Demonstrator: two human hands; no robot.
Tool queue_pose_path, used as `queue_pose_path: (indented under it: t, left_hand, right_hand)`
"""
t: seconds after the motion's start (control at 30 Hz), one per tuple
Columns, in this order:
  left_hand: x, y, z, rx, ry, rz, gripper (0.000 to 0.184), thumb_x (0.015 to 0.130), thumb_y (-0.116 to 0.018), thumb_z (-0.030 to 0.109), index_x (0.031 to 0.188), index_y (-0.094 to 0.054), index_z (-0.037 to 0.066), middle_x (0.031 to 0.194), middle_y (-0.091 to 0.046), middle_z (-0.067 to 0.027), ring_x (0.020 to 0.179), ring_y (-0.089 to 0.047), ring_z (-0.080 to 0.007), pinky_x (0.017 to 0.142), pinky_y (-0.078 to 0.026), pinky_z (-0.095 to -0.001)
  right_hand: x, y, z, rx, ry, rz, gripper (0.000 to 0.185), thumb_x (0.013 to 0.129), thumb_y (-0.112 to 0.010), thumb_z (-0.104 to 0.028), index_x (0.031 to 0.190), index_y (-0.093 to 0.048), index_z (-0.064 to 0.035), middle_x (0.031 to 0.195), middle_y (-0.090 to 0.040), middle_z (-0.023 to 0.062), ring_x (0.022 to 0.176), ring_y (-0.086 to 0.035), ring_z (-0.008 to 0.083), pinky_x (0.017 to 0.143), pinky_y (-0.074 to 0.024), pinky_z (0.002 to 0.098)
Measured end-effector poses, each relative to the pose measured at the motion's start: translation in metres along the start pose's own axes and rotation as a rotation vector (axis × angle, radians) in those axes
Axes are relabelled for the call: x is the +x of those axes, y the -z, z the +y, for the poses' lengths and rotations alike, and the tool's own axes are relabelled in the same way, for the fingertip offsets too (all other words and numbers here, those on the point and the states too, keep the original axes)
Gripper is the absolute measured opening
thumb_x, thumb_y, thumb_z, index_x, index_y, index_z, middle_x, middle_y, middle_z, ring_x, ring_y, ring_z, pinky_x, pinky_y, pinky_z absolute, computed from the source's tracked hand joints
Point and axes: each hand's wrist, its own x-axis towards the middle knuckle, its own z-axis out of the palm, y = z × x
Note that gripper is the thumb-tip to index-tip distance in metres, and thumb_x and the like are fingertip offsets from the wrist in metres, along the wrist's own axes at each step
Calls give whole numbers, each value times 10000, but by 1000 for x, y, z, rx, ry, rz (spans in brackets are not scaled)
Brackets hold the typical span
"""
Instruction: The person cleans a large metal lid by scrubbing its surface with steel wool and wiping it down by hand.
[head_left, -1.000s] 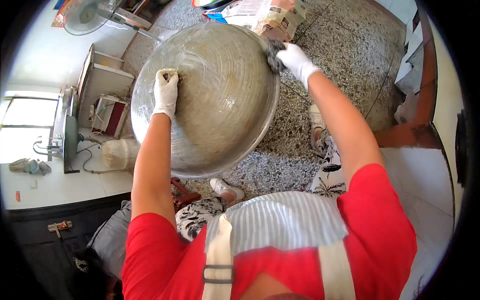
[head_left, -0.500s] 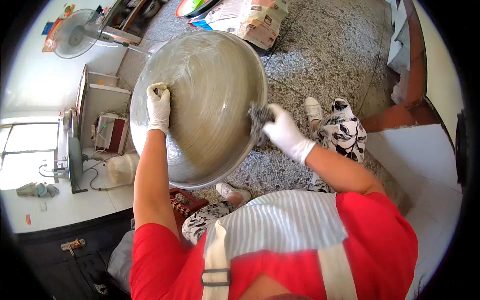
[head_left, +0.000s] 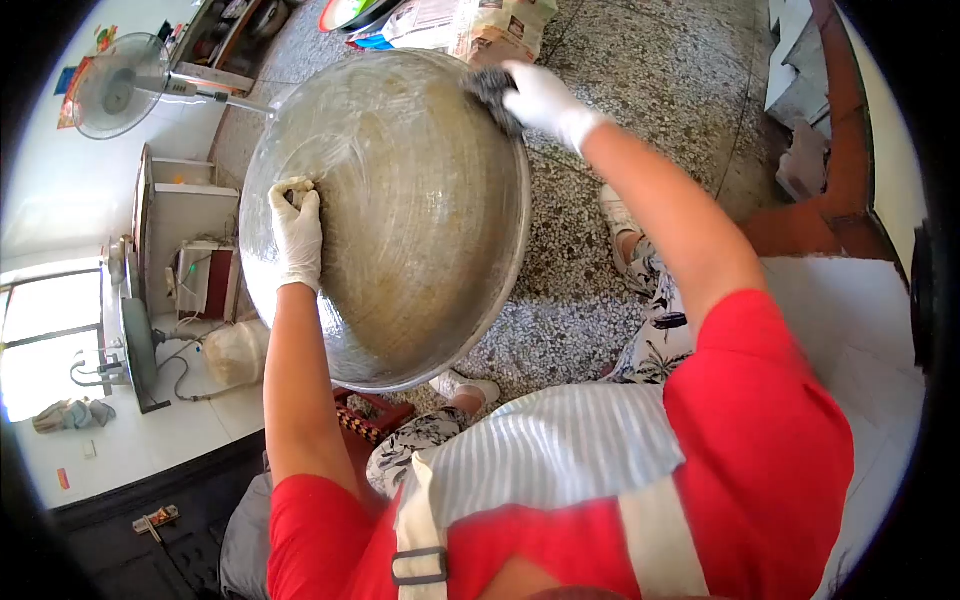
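Observation:
A large round metal vessel stands tilted before me, its dull, streaked rounded surface facing up. My left hand, in a white glove, has its fingers curled round a small knob or ring at the vessel's middle, mostly hidden by the fingers. Pressed to the upper right edge of the vessel is a dark grey scouring pad, held by my right hand, also gloved in white.
Behind the vessel lie a printed sack and a coloured basin. A fan stands at the upper left, above a shelf unit. Low beside my foot is a red stool. Brown-edged steps are at the right.
My right hand swept the pad down along the vessel's right edge, then back up. The vessel has shifted and tilted slightly, with my left hand still at its middle. The view has shifted too.

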Motion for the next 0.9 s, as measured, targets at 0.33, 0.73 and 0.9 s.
queue_pose_path:
  t: [0.33,0.73,0.9]
  left_hand:
    - [0,0,-2,20,-29,5,267,866,-524,-64,1080,-449,76,1016,-534,-22,982,-506,-114,940,-371,-264]
    - [-4,-1,15,101,31,25,250,870,-525,-63,1072,-461,69,1037,-543,-34,984,-513,-120,946,-377,-261]
    - [1,2,5,56,7,15,251,869,-522,-76,1061,-457,72,1016,-534,-21,980,-509,-115,953,-372,-259]
  right_hand:
    - [-125,-13,-17,66,45,-76,376,777,-471,-9,1129,-602,-15,958,-669,193,887,-654,311,817,-522,414]
    - [34,-20,13,-211,74,-9,315,813,-461,-75,1091,-588,2,1057,-634,231,1011,-596,371,900,-463,430]
    - [-127,-6,-31,-188,218,-24,403,756,-474,57,1126,-614,-18,945,-674,160,853,-660,283,743,-534,388]
